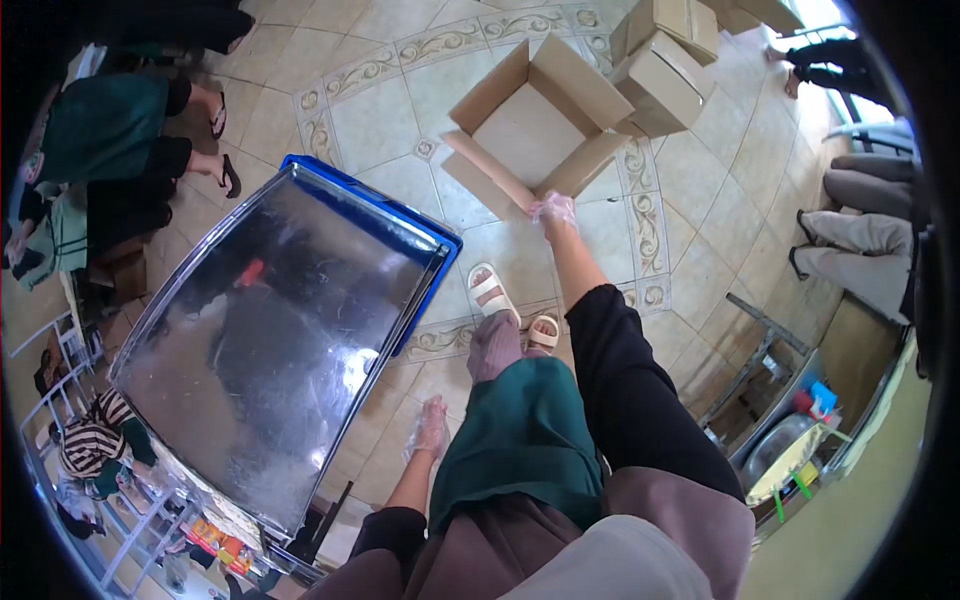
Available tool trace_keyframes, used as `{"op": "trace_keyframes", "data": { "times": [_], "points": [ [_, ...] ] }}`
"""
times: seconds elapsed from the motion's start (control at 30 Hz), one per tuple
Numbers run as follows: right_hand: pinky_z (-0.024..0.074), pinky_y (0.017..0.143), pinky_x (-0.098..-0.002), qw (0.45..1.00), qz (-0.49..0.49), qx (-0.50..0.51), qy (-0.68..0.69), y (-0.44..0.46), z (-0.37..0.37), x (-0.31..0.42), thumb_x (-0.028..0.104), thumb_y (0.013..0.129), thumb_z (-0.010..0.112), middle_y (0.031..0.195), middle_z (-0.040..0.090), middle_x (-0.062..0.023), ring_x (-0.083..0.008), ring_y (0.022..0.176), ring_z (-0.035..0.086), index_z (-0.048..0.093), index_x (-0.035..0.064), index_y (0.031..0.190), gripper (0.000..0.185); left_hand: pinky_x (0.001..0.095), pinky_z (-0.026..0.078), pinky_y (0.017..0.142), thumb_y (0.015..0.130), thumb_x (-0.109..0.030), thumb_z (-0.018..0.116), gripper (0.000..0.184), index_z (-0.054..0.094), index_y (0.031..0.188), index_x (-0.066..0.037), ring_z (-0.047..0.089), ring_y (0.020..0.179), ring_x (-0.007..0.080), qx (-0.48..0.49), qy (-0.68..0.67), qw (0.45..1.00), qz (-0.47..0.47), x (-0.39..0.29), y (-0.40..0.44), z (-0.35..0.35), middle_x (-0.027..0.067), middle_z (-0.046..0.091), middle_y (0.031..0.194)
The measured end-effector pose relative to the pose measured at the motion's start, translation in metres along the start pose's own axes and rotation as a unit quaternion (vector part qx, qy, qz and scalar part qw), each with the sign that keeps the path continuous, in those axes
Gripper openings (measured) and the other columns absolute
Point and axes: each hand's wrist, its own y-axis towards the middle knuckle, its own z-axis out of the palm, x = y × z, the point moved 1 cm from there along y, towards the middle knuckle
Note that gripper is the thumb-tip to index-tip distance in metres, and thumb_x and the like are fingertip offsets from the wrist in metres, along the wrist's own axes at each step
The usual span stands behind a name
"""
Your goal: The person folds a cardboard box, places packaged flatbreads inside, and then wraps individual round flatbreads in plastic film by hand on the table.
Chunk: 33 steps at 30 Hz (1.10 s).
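Note:
An open, empty cardboard box point(530, 125) stands on the tiled floor with its flaps spread. My right hand point(554, 212), in a clear plastic glove, is closed on the box's near corner, where two flaps meet. My left hand point(431, 428), also gloved, hangs low beside the metal tray's right side, apart from it; its fingers are stretched out and hold nothing. The large shiny metal tray point(290, 330) lies on the left over a blue container point(370, 195), with a small red spot on its surface.
Closed cardboard boxes point(660, 85) stand behind the open one. Seated people are at the left and right edges. At the lower right, a table holds a metal bowl point(775, 450). Metal racks and packets point(220, 545) are at the lower left.

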Motion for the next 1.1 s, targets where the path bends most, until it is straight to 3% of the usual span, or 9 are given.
{"op": "trace_keyframes", "data": {
  "times": [0.13,0.2,0.53,0.67,0.8,0.87,0.9,1.0,1.1],
  "points": [
    [0.0516,0.056,-0.0391,0.991,0.127,0.049,0.011,0.011,-0.001,0.118,0.018,0.083,0.058,0.077,0.064,-0.0193,-0.0313,0.063,0.062,0.056,-0.0017,0.085,0.020,0.0330,0.037,0.096,0.092,-0.033,0.041,0.045,0.043,0.126,-0.004,0.047,0.112,0.0228,0.013,-0.052,0.999,0.006,-0.067,0.024,-0.014,0.0112,0.046,0.122],
    [0.0510,0.062,-0.0367,0.947,-0.024,0.068,-0.313,-0.015,0.000,0.219,0.020,0.074,0.069,0.080,0.066,-0.0154,-0.0280,0.069,0.063,0.062,-0.0007,0.084,0.024,0.0337,0.037,0.095,0.092,-0.035,0.042,0.046,0.044,0.126,-0.004,0.049,0.107,0.0226,0.002,-0.060,0.998,0.005,-0.086,0.029,-0.026,0.0111,0.050,0.117],
    [0.0506,0.075,-0.0342,0.973,0.084,0.058,-0.205,0.124,0.051,0.305,0.042,0.068,0.069,0.087,0.066,-0.0145,-0.0286,0.085,0.064,0.069,0.0078,0.086,0.039,0.0346,0.040,0.084,0.093,-0.047,0.032,0.053,0.044,0.125,-0.007,0.054,0.088,0.0175,-0.141,-0.095,0.980,-0.106,-0.127,0.067,-0.022,0.0099,0.060,0.101],
    [0.0463,0.061,-0.0289,0.866,-0.151,-0.003,-0.476,0.185,0.025,0.347,0.023,0.077,0.069,0.075,0.066,-0.0105,-0.0179,0.072,0.059,0.066,0.0041,0.083,0.020,0.0337,0.039,0.088,0.094,-0.041,0.035,0.049,0.043,0.125,-0.005,0.053,0.095,0.0198,-0.127,-0.149,0.969,-0.151,-0.205,0.077,0.036,0.0120,0.057,0.105],
    [0.0476,0.060,-0.0322,0.997,0.071,-0.027,0.020,0.290,0.002,0.303,0.027,0.088,0.052,0.072,0.063,-0.0105,-0.0244,0.068,0.059,0.061,0.0031,0.077,0.028,0.0334,0.035,0.096,0.096,-0.034,0.036,0.043,0.042,0.123,-0.002,0.050,0.103,0.0224,-0.065,-0.060,0.996,-0.017,-0.270,0.083,0.085,0.0143,0.053,0.110],
    [0.0496,0.062,-0.0374,0.813,0.249,0.003,0.527,0.290,-0.030,0.337,0.031,0.091,0.048,0.071,0.061,-0.0147,-0.0291,0.071,0.061,0.056,0.0012,0.090,0.031,0.0333,0.034,0.097,0.096,-0.035,0.035,0.043,0.040,0.125,-0.003,0.049,0.106,0.0225,-0.046,-0.045,0.998,0.024,-0.305,0.080,0.098,0.0143,0.051,0.113],
    [0.0503,0.065,-0.0427,0.846,0.250,-0.011,0.471,0.287,-0.043,0.350,0.037,0.090,0.049,0.098,0.060,-0.0217,-0.0336,0.080,0.059,0.046,0.0004,0.116,0.045,0.0333,0.033,0.098,0.097,-0.036,0.034,0.043,0.038,0.126,-0.004,0.047,0.108,0.0227,-0.026,-0.031,0.997,0.062,-0.320,0.080,0.101,0.0143,0.049,0.115],
    [0.0506,0.067,-0.0446,0.926,0.191,0.034,0.323,0.242,-0.086,0.391,0.042,0.089,0.048,0.129,0.042,-0.0222,-0.0378,0.093,0.056,0.035,0.0058,0.132,0.058,0.0335,0.032,0.100,0.097,-0.040,0.033,0.045,0.036,0.127,-0.007,0.046,0.111,0.0224,-0.027,-0.059,0.998,0.016,-0.354,0.082,0.099,0.0138,0.049,0.114],
    [0.0475,0.075,-0.0436,0.946,0.181,0.123,0.237,0.187,-0.119,0.385,0.052,0.081,0.054,0.109,0.056,-0.0188,-0.0334,0.089,0.059,0.050,-0.0031,0.119,0.067,0.0331,0.035,0.095,0.096,-0.042,0.034,0.046,0.037,0.127,-0.009,0.048,0.104,0.0202,-0.053,-0.109,0.993,0.009,-0.344,0.093,0.086,0.0128,0.051,0.108]
  ]
}}
